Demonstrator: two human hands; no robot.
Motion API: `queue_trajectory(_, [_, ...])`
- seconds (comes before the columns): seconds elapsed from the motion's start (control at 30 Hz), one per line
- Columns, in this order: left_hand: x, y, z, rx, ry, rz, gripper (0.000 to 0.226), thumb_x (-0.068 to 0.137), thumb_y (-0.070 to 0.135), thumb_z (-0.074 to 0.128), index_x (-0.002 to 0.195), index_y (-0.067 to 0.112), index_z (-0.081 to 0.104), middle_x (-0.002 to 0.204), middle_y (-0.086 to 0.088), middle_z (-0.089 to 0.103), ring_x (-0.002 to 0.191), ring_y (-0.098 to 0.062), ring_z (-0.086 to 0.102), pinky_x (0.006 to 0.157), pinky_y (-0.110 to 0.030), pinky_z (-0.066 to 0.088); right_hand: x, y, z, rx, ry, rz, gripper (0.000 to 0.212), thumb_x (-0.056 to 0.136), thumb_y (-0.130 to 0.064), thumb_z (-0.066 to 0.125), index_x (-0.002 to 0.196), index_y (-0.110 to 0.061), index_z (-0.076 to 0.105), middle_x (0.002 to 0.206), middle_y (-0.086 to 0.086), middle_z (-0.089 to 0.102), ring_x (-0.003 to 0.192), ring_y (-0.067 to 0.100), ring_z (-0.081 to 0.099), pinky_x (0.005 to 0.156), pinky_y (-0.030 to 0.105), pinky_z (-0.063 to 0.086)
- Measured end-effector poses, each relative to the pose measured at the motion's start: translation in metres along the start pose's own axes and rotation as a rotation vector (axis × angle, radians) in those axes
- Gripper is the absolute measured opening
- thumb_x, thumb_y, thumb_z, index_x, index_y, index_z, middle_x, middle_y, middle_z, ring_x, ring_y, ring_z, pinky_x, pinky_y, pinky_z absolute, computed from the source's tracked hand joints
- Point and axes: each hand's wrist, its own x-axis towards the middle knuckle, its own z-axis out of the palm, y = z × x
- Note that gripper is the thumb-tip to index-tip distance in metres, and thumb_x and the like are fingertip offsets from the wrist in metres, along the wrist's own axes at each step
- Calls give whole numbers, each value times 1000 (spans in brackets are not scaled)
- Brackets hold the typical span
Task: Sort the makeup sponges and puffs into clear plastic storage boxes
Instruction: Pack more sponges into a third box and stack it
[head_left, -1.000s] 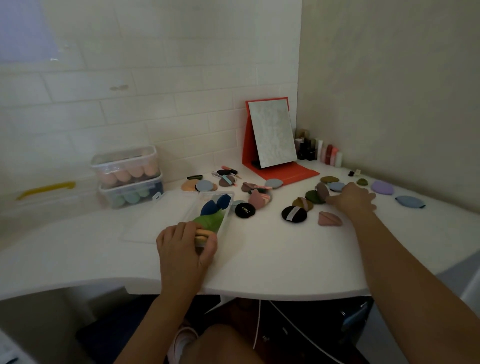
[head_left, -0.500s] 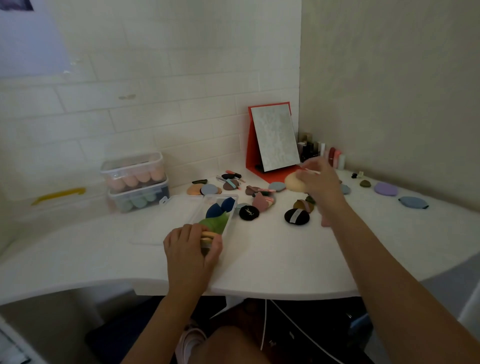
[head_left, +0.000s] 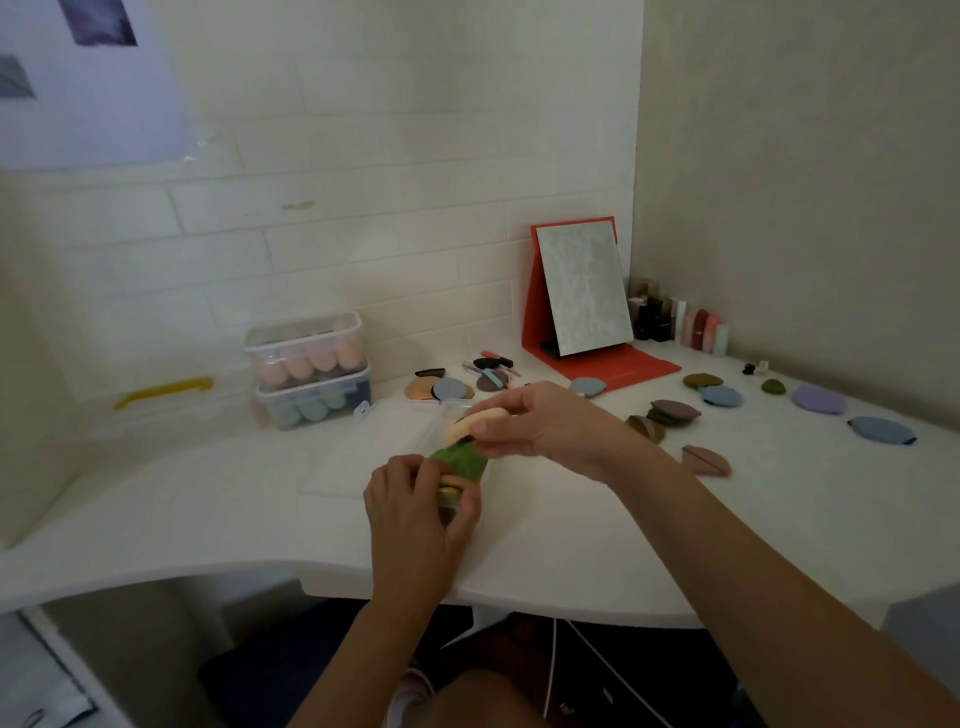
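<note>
My right hand (head_left: 540, 423) pinches a beige round puff (head_left: 470, 423) and holds it over the open clear box (head_left: 470, 480) at the table's middle. A green puff (head_left: 462, 460) and an orange one lie inside that box; its far end is hidden by my right hand. My left hand (head_left: 415, 499) grips the box's near end. The box's clear lid (head_left: 374, 447) lies flat to its left. More puffs lie loose at the right: a pink folded one (head_left: 706, 460), a mauve one (head_left: 675, 409), a blue one (head_left: 880, 429) and a lilac one (head_left: 819, 399).
Two stacked clear boxes (head_left: 311, 371) of egg-shaped sponges stand at the back left. A red-backed mirror (head_left: 582, 296) stands at the back, with small bottles (head_left: 680, 322) in the corner. Several puffs and brushes (head_left: 467, 379) lie near the wall. The table's curved front edge (head_left: 519, 597) is near me.
My right hand lifted a beige puff from the loose ones at the right and carried it left, over the open box. My left hand stayed on the box.
</note>
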Motion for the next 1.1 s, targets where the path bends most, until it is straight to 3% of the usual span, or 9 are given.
queue_trajectory(0.1, [-1,0,1,7,11,-15,44,78,52,42,92,14,60,101,-4,48,95,-9,31,83,-31,30,6,-4,13,-414,192,-89,33,87,-42,61,101,-12,66,90,0,72,69,9,70,67,22,58])
queue_trajectory(0.17, [-2,-1,1,4,21,-20,45,78,52,42,94,14,60,100,-5,48,94,-7,29,82,-31,31,9,-8,22,-584,266,-159,26,93,-40,52,96,-16,60,88,0,68,58,6,63,50,15,50])
queue_trajectory(0.23, [-2,-1,1,-1,32,-20,44,78,51,43,95,14,59,98,-5,48,93,-6,28,80,-31,32,11,-11,30,-727,305,-183,23,97,-34,46,107,-16,56,99,3,66,75,9,62,46,14,38])
queue_trajectory(0.33, [-2,-3,2,-6,49,-6,41,78,50,45,94,13,55,93,-2,48,88,-7,31,77,-30,32,12,-10,39,-892,300,-174,30,97,-32,46,123,-17,49,113,1,62,100,15,57,56,18,30])
queue_trajectory(0.47, [-1,-2,1,-41,65,-5,38,77,50,47,90,15,51,89,5,42,83,-11,36,76,-29,32,16,-6,42,-917,257,-141,28,93,-34,54,117,-20,59,112,2,63,98,14,57,73,23,36])
queue_trajectory(0.67, [-2,-2,0,-78,78,8,34,75,48,49,84,16,47,84,5,41,78,-12,38,77,-25,28,19,-16,40,-1012,136,-166,30,93,-31,55,121,-21,61,105,1,61,85,10,47,53,14,25])
queue_trajectory(0.87, [-1,-4,2,-83,101,30,32,73,46,53,79,16,45,80,5,40,76,-10,33,74,-20,21,27,-11,38,-1067,-46,-113,15,85,-27,65,92,-14,61,85,2,61,69,9,49,53,18,32])
queue_trajectory(1.0, [-2,-6,2,-82,115,36,33,72,47,54,78,16,45,77,3,40,74,-13,37,74,-22,23,39,-2,43,-1352,23,-210,11,85,-19,61,77,-15,56,76,1,56,73,16,52,54,21,34])
queue_trajectory(1.1, [-2,-4,1,-102,116,25,36,72,48,54,84,15,45,83,3,41,78,-14,40,77,-27,29,45,10,43,-1287,-112,-182,12,89,-12,54,85,-17,64,88,3,64,76,15,54,60,20,36])
